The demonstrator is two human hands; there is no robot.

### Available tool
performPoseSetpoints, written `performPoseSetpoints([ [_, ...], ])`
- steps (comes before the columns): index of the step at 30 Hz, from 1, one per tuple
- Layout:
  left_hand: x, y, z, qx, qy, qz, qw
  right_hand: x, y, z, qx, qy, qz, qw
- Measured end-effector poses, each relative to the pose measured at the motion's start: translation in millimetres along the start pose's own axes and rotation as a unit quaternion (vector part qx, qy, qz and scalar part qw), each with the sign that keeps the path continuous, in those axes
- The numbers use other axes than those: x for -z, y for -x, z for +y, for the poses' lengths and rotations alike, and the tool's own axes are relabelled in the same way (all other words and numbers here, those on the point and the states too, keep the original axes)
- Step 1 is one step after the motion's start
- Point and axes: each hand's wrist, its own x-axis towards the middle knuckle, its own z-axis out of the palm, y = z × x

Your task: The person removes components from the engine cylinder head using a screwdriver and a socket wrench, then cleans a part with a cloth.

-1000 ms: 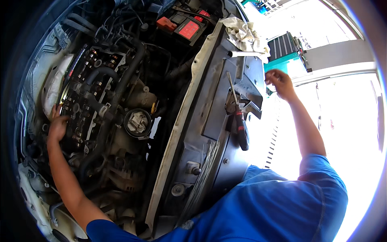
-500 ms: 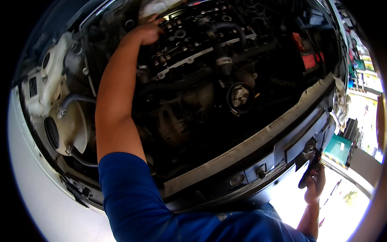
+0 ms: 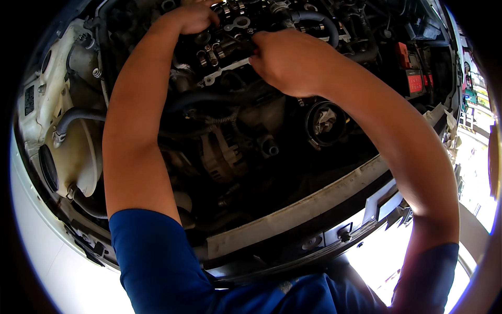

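Observation:
My left hand (image 3: 196, 18) rests on the far left part of the uncovered engine top (image 3: 230, 68), partly cut off by the upper edge of the view. Its thumb and a stretched finger show apart, with nothing visible between them. To its right, my right hand (image 3: 285, 60) is closed in a fist over the near edge of the engine top. Dark parts in front of its fingers hide what it grips. Between the hands lie shiny metal valve-train parts (image 3: 212, 54) and a grey oval ring piece (image 3: 238, 23).
A round opening stuffed with crumpled pale material (image 3: 325, 121) sits below my right forearm. The cream coolant tank (image 3: 78, 157) stands at the left, a red-marked battery (image 3: 414, 81) at the right. The front crossbar (image 3: 293, 206) runs along the near side.
My right hand, which held a dark-handled tool by the front bumper, has swung up and left to the engine top. The view has shifted slightly; my left hand stays at the engine.

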Motion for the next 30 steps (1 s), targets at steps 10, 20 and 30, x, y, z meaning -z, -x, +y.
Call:
performPoseSetpoints([
  [10, 23.6, -0.5, 9.0, 0.011, 0.035, -0.105, 0.994, -36.5, -52.6, 8.7, 0.073, 0.092, 0.016, 0.993],
  [20, 21.8, -1.3, 8.7, -0.003, 0.008, -0.096, 0.995, -39.9, -61.1, 2.6, 0.037, 0.098, 0.014, 0.994],
  [30, 15.2, -4.7, 0.7, -0.018, -0.008, -0.080, 0.997, -52.5, -97.0, 2.8, 0.128, 0.157, 0.031, 0.979],
])
